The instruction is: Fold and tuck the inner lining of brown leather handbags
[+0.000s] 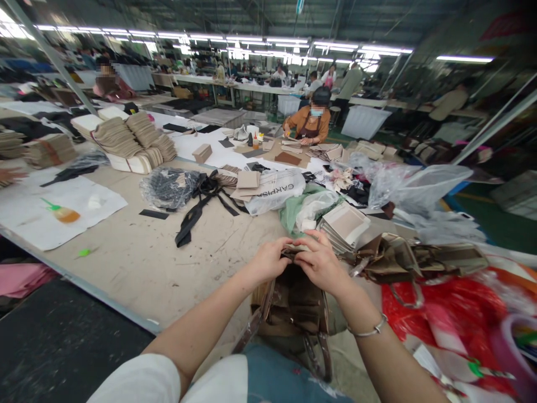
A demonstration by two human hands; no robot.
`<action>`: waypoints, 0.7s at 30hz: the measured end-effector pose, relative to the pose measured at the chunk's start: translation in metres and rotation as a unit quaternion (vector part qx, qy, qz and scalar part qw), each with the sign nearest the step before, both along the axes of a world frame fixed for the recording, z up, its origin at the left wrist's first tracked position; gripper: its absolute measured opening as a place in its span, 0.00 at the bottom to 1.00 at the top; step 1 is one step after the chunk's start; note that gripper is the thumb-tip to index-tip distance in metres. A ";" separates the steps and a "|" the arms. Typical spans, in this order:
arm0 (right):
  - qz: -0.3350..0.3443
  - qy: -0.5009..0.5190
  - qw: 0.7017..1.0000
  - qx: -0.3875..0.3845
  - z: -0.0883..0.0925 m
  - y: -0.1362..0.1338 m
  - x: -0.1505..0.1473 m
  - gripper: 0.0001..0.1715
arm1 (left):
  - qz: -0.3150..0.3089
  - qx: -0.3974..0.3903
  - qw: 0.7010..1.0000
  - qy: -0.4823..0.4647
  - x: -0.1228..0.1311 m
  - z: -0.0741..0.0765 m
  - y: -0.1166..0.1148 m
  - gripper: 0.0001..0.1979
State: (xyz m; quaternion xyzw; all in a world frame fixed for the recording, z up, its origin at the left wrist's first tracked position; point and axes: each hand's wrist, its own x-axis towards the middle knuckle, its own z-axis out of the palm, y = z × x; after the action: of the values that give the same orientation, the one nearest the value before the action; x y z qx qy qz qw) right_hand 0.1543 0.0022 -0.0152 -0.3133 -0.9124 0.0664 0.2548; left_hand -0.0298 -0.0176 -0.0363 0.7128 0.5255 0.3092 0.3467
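A brown handbag [298, 302] stands at the near edge of the table, right in front of my body, its strap loops hanging toward me. My left hand [272, 261] pinches the bag's far upper edge, thumb and fingers closed. Close beside it, my right hand [321, 262] has its fingers bent over the same edge, almost touching the left. Part of the edge is hidden by my fingers. Just beyond my right hand lies a stack of beige panels [344, 226]. More brown bags [390, 260] lie to the right.
Black strips [195, 215], a printed plastic bag [279, 190] and tall stacks of beige pieces [126, 140] lie across the table. A glue bottle [62, 212] rests on white paper at left. Red plastic [403, 313] is at right. A co-worker [310, 120] sits opposite.
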 end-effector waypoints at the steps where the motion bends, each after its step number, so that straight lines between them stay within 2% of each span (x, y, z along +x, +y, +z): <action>1: 0.008 -0.001 1.000 -0.009 -0.001 0.001 0.000 0.10 | -0.005 0.000 1.000 0.004 0.000 0.001 0.000 0.24; 4: 0.015 0.006 1.000 -0.018 -0.002 0.005 0.000 0.10 | -0.007 0.000 1.000 0.013 -0.001 0.002 0.000 0.24; 7: -0.009 0.033 0.999 -0.008 -0.002 0.005 0.001 0.10 | 0.013 0.018 1.000 -0.008 -0.002 0.002 0.000 0.24; 11: -0.040 0.051 0.998 0.005 -0.004 0.004 0.004 0.04 | 0.000 0.077 0.997 -0.011 -0.001 0.001 0.000 0.14; 13: -0.042 0.049 0.998 0.009 -0.005 0.004 0.005 0.04 | -0.030 0.108 0.994 0.007 0.001 0.002 0.001 0.11; 16: -0.031 0.046 0.998 0.009 -0.004 0.004 0.006 0.06 | -0.053 0.140 0.988 0.037 0.002 0.003 0.003 0.12; 21: -0.022 0.031 0.999 0.010 -0.003 0.005 0.005 0.08 | -0.069 0.146 0.979 0.127 0.000 0.008 0.007 0.11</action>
State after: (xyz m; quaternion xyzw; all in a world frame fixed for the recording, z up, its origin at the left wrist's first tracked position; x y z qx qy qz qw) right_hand 0.1597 0.0071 -0.0185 -0.3289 -0.8974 0.0617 0.2875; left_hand -0.0297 -0.0105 -0.0285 0.8237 0.4644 0.2645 0.1897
